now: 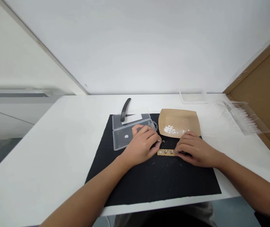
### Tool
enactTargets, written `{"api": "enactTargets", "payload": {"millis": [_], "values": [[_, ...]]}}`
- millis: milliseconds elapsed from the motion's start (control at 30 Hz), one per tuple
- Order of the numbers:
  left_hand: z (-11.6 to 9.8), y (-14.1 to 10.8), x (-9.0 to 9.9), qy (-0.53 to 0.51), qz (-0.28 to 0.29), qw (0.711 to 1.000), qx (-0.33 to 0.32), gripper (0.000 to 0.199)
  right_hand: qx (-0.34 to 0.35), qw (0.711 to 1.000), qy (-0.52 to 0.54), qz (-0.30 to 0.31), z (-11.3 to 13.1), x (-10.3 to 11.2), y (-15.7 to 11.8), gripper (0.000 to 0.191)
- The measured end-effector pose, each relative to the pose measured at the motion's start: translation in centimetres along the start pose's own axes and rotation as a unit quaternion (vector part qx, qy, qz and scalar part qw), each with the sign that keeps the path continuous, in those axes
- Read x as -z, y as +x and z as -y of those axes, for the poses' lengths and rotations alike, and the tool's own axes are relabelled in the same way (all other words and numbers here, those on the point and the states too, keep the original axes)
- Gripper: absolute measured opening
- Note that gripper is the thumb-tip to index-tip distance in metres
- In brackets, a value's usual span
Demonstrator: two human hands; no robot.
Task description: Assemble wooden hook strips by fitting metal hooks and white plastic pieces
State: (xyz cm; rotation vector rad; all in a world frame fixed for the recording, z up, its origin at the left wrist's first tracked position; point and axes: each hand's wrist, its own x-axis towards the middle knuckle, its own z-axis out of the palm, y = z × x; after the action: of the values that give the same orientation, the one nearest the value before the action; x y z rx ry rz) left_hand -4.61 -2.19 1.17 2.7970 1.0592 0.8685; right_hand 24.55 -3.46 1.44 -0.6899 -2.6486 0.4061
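My left hand (145,142) is closed, with thumb and fingertips pinching a small shiny metal piece (162,141) too small to name. Just below it on the black mat (163,183) lies a narrow brown strip (162,154) with scalloped edges. Along the strip sit a pale round dot (160,152) and round shiny metal pieces (165,152). My right hand (193,149) is closed at the strip's right end, its fingertips gripping there and covering that end. Something small and dark shows beside the right thumb; I cannot make it out.
Behind my hands stands a brown paper tray (179,113) with many small white pieces (169,129). An open clear plastic case (119,140) lies left, with a dark curved nail file (125,110) by it. At right are a clear box of pale nail tips (246,118) and a cardboard wall (262,78).
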Motion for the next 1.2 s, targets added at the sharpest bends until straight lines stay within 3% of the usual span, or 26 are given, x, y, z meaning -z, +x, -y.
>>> {"api": "enactTargets", "payload": {"millis": [167,567,733,1200], "values": [[0.2,-0.2,-0.2,-0.055,0.014,0.998,0.006,0.011,0.001,1.0,0.001,-0.001,0.0,0.0,0.0,0.01],[1.1,-0.7,-0.8,-0.123,0.044,0.987,-0.093,0.013,0.0,1.0,-0.004,0.004,0.0,0.1,0.0,0.009],[1.3,-0.5,-0.4,-0.104,0.048,0.987,-0.114,0.016,0.003,1.0,-0.003,0.005,0.1,0.1,0.0,0.009],[0.8,-0.4,-0.2,-0.089,0.069,0.99,-0.083,0.018,0.0,1.0,-0.005,0.007,0.1,0.1,0.0,0.011]]}}
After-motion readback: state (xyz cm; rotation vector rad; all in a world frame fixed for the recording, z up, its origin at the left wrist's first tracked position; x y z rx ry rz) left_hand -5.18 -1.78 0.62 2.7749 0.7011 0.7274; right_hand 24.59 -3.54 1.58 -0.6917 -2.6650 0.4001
